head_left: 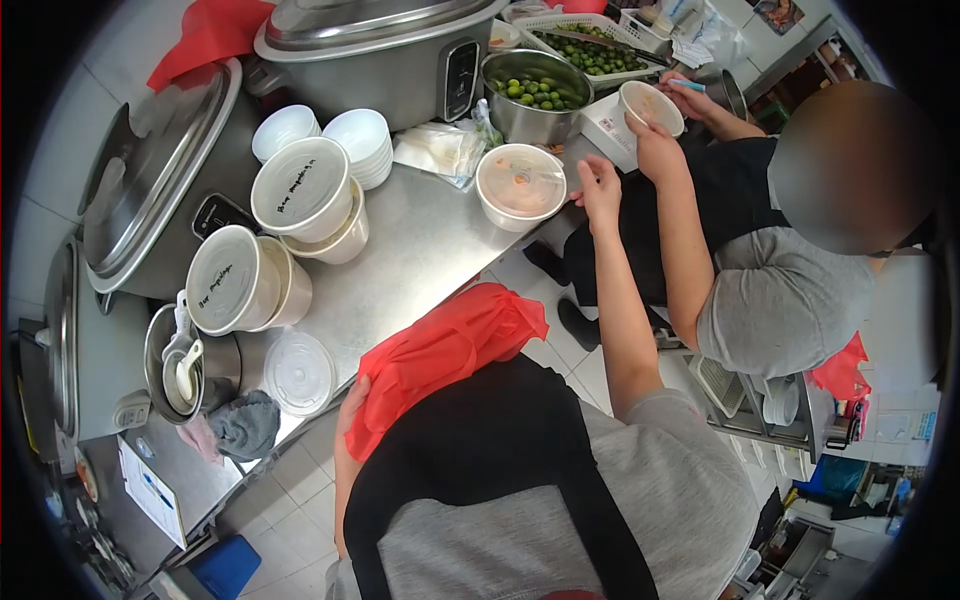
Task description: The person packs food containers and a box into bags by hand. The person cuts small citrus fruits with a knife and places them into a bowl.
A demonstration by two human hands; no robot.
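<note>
My left hand (356, 404) is at the lower left, its fingers against a red cloth bag (440, 355) held at my apron front; the bag covers part of that hand. Out to the right, my right hand (598, 190) is raised with fingers apart, just beside a white tub (520, 187) with a clear lid and pinkish contents. The tub stands near the steel table's (430, 235) edge. Nothing shows in my right palm.
A co-worker (790, 290) at right holds a white bowl (652, 108) and a blue pen-like item. Lidded labelled tubs (300, 187), stacked bowls (358, 140), large cookers (370, 70) and a pot of green limes (535, 95) line the table's back. A round lid (300, 372) lies near its front.
</note>
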